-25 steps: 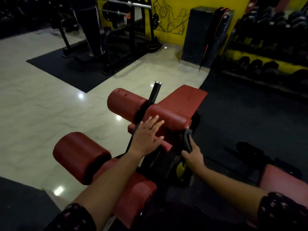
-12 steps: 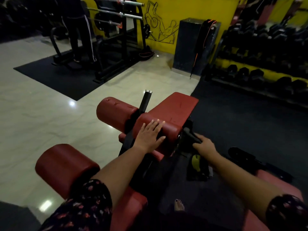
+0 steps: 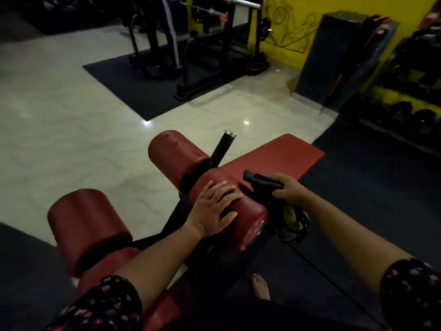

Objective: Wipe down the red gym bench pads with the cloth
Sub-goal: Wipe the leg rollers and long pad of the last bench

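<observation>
My left hand (image 3: 214,206) lies spread flat on the red roller pad (image 3: 248,218); my right hand (image 3: 287,188) grips the dark cloth (image 3: 262,181), bunched at that pad's right end; the pad's long axis runs leftward from the cloth, so the right hand should sweep across; no containers in sight.

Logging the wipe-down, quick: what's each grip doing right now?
Left grip: open, fingers flat on the red roller pad.
Right grip: closed round the dark cloth.
</observation>
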The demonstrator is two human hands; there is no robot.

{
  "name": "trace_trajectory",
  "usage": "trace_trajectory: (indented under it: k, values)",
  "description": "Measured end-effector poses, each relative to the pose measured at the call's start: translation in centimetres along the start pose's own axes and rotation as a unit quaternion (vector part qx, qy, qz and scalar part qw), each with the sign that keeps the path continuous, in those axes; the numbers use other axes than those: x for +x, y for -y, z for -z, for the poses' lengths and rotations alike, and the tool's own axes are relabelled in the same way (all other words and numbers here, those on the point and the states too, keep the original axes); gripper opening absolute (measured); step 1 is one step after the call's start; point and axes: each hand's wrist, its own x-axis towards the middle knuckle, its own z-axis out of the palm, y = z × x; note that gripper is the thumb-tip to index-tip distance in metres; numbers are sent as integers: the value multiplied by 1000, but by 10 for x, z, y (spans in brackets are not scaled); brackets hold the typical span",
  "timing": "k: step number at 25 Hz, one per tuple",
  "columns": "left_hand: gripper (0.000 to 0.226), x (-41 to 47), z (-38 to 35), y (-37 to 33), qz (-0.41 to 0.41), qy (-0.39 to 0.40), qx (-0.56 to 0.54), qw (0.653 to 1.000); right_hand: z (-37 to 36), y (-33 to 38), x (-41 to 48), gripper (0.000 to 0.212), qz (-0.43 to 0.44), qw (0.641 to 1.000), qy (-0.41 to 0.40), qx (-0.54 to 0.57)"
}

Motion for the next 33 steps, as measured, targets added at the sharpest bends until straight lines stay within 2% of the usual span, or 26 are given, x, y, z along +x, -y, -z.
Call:
trace_trajectory:
  k: [2,4,7,8,9,10,12,13,14,16,17,18,19,21,23,24,25,26,28,32,33]
  values:
    - [47,0,-11,-5,32,-57,-16,998,3,1,39,67,76,995,28,-61]
    - [47,0,-14,-4,43,-77,-10,996,-3,3,67,70,120,987,65,-86]
    - [52,-3,-10,-10,73,-69,9,995,15,5,92,62,143,957,226,-115]
    - [54,0,-9,-14,116,-61,13,991,31,9,103,60,155,939,270,-146]
    - [57,5,-9,-24,196,-63,18,978,46,16,114,60,182,923,287,-182]
    - [63,12,-9,-36,310,-62,16,948,59,29,125,59,225,911,278,-206]
    - [79,29,-7,-59,544,-54,-11,837,82,68,141,61,339,890,229,-199]
    - [83,38,-5,-64,614,-57,-24,787,94,91,147,64,401,874,209,-177]
    - [85,49,-4,-67,645,-62,-27,761,105,113,154,68,461,853,187,-155]
    - [90,71,-3,-67,654,-56,-16,754,119,152,173,68,528,823,135,-159]
    - [91,81,-4,-64,653,-40,-6,756,118,173,183,67,535,813,107,-204]
    - [89,87,-5,-60,650,-20,4,760,109,190,193,66,538,786,81,-293]
    - [87,89,-7,-56,648,-4,7,761,94,204,198,64,545,735,69,-398]
    - [88,89,-9,-56,645,-1,2,764,52,214,201,59,595,593,110,-531]
    - [91,86,-9,-58,637,-19,-4,770,7,206,200,57,633,474,164,-589]
    - [90,85,-9,-57,636,-20,-8,771,-14,199,201,56,641,434,177,-608]
    - [89,84,-9,-57,637,-18,-9,770,-28,195,199,55,650,409,179,-615]
    - [89,84,-9,-56,637,-19,-8,771,-35,193,201,55,653,400,174,-619]
    - [89,85,-8,-54,633,-26,-16,774,-29,193,210,57,648,410,191,-612]
    - [94,84,-7,-59,632,-32,-12,774,-2,185,248,70,608,449,251,-605]
    - [93,83,-6,-58,632,-35,-11,774,-3,184,253,72,604,474,253,-589]
